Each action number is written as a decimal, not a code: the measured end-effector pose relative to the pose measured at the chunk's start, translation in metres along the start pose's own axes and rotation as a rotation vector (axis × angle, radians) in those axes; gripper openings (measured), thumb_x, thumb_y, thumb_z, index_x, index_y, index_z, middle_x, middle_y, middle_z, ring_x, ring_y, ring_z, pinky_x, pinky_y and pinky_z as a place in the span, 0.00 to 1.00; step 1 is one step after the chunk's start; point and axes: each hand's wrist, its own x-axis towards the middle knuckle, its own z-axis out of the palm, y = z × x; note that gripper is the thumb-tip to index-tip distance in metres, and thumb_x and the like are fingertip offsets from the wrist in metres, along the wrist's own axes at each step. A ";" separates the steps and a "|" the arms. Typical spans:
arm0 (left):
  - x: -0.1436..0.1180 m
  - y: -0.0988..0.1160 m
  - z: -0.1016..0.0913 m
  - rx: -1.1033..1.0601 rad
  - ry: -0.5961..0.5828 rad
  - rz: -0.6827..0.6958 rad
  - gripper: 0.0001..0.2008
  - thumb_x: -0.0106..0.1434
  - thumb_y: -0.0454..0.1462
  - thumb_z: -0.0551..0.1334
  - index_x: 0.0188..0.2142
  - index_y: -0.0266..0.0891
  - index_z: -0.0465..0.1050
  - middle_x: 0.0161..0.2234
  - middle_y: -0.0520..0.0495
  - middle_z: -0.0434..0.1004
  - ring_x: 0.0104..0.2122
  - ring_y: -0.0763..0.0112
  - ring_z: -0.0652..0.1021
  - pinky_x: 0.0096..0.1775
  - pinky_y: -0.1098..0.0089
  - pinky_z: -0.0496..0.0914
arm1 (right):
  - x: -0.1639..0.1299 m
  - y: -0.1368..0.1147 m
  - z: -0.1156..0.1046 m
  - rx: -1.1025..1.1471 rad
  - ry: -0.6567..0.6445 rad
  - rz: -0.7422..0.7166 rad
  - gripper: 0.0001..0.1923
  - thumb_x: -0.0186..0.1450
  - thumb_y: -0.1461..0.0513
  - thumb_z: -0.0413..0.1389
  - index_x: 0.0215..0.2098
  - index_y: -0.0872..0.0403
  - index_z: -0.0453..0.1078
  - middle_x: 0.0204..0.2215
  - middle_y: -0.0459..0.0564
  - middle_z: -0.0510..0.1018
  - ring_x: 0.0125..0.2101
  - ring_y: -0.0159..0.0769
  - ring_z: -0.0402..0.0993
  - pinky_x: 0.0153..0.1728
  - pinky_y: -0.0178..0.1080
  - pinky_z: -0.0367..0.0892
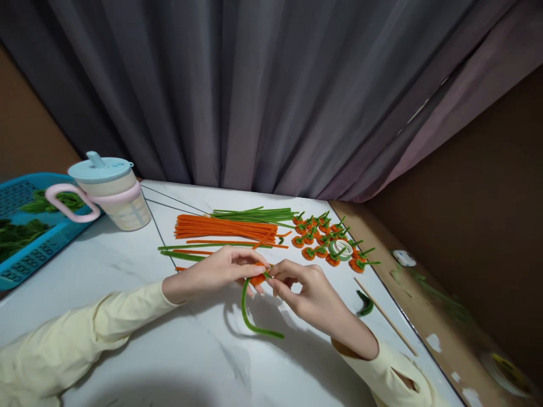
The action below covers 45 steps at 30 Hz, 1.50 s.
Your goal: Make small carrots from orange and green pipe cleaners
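Bench [127, 350]: white marble-look top, grey curtain [254, 96] behind, brown wall [487, 198] at right. Left hand [220, 271] and right hand [307, 291] both pinch one orange coil [257, 278] with green stem [250, 316].

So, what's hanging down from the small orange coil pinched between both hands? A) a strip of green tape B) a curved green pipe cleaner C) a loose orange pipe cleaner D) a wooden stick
B: a curved green pipe cleaner trails from the small orange coil onto the white marble-look table, pinched between the left hand and right hand.

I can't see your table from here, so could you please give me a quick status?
Left hand and right hand both pinching orange coil. Green stem trails onto table. Nothing in the way.
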 end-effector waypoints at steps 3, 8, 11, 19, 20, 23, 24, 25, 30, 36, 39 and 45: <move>0.000 0.000 0.002 -0.014 0.021 -0.025 0.12 0.60 0.44 0.61 0.37 0.36 0.72 0.29 0.49 0.77 0.27 0.71 0.77 0.33 0.69 0.71 | -0.001 -0.003 -0.003 -0.005 -0.020 0.011 0.05 0.62 0.66 0.52 0.29 0.54 0.68 0.20 0.45 0.76 0.20 0.29 0.70 0.22 0.31 0.62; 0.000 0.003 0.002 0.041 -0.013 -0.066 0.12 0.59 0.44 0.61 0.34 0.36 0.73 0.26 0.50 0.75 0.26 0.71 0.76 0.31 0.71 0.70 | -0.001 0.000 -0.009 -0.096 -0.063 -0.023 0.07 0.62 0.66 0.52 0.28 0.55 0.70 0.20 0.45 0.75 0.19 0.28 0.67 0.22 0.30 0.60; -0.001 0.003 0.001 0.201 -0.034 -0.067 0.13 0.60 0.44 0.59 0.37 0.37 0.75 0.30 0.49 0.76 0.29 0.70 0.75 0.32 0.72 0.68 | 0.001 0.006 -0.011 -0.167 -0.067 -0.114 0.08 0.62 0.69 0.51 0.29 0.55 0.71 0.22 0.47 0.76 0.21 0.29 0.68 0.24 0.31 0.60; -0.004 -0.013 0.013 0.307 0.025 0.023 0.14 0.60 0.41 0.59 0.45 0.41 0.65 0.34 0.50 0.72 0.33 0.70 0.72 0.33 0.73 0.65 | 0.003 0.020 -0.009 -0.291 -0.097 -0.258 0.12 0.61 0.73 0.47 0.33 0.56 0.71 0.27 0.51 0.76 0.27 0.34 0.70 0.29 0.33 0.63; -0.004 -0.014 0.015 0.296 0.044 0.022 0.14 0.61 0.43 0.58 0.45 0.42 0.65 0.34 0.50 0.72 0.32 0.70 0.72 0.32 0.73 0.65 | 0.003 0.020 -0.008 -0.306 -0.099 -0.262 0.12 0.61 0.73 0.47 0.33 0.56 0.70 0.27 0.51 0.76 0.27 0.35 0.70 0.29 0.34 0.63; -0.002 -0.016 0.021 0.276 0.093 -0.006 0.14 0.62 0.46 0.56 0.44 0.40 0.66 0.35 0.50 0.72 0.31 0.71 0.71 0.32 0.72 0.64 | 0.002 0.020 -0.007 -0.336 -0.097 -0.270 0.12 0.60 0.74 0.47 0.34 0.58 0.70 0.27 0.52 0.75 0.28 0.35 0.69 0.28 0.34 0.62; -0.002 -0.016 0.022 0.270 0.099 -0.002 0.14 0.62 0.46 0.56 0.42 0.40 0.67 0.34 0.50 0.71 0.31 0.71 0.71 0.32 0.73 0.63 | 0.002 0.020 -0.008 -0.344 -0.099 -0.276 0.12 0.59 0.75 0.47 0.34 0.58 0.69 0.27 0.52 0.74 0.28 0.35 0.69 0.28 0.34 0.62; -0.001 -0.015 0.022 0.262 0.099 0.005 0.13 0.62 0.45 0.56 0.39 0.39 0.69 0.33 0.51 0.71 0.30 0.72 0.70 0.31 0.73 0.63 | 0.002 0.019 -0.008 -0.355 -0.107 -0.289 0.14 0.58 0.76 0.46 0.34 0.58 0.69 0.27 0.52 0.74 0.28 0.35 0.68 0.28 0.33 0.62; -0.003 -0.011 0.019 0.284 -0.010 0.000 0.12 0.62 0.43 0.57 0.28 0.36 0.68 0.23 0.55 0.66 0.23 0.77 0.64 0.25 0.76 0.57 | 0.003 0.020 -0.016 -0.405 -0.180 -0.409 0.18 0.56 0.77 0.43 0.33 0.56 0.69 0.26 0.50 0.73 0.28 0.34 0.66 0.27 0.33 0.59; -0.006 -0.009 0.012 0.295 -0.221 -0.032 0.15 0.62 0.46 0.58 0.31 0.35 0.72 0.24 0.52 0.71 0.23 0.76 0.66 0.25 0.76 0.58 | 0.009 0.026 -0.022 -0.215 -0.280 -0.505 0.13 0.62 0.74 0.45 0.31 0.57 0.69 0.24 0.49 0.72 0.27 0.32 0.64 0.28 0.32 0.60; -0.006 -0.010 0.011 0.297 -0.216 -0.028 0.15 0.61 0.46 0.58 0.31 0.35 0.72 0.24 0.51 0.71 0.24 0.75 0.67 0.25 0.76 0.58 | 0.012 0.029 -0.023 -0.133 -0.295 -0.499 0.11 0.63 0.73 0.46 0.31 0.57 0.69 0.25 0.49 0.74 0.28 0.31 0.65 0.29 0.31 0.61; -0.008 -0.004 0.009 0.366 -0.223 -0.016 0.13 0.62 0.44 0.57 0.35 0.36 0.73 0.26 0.52 0.71 0.23 0.77 0.65 0.25 0.77 0.57 | 0.012 0.033 -0.024 -0.140 -0.283 -0.479 0.12 0.62 0.74 0.46 0.30 0.57 0.69 0.25 0.49 0.74 0.28 0.31 0.65 0.29 0.31 0.61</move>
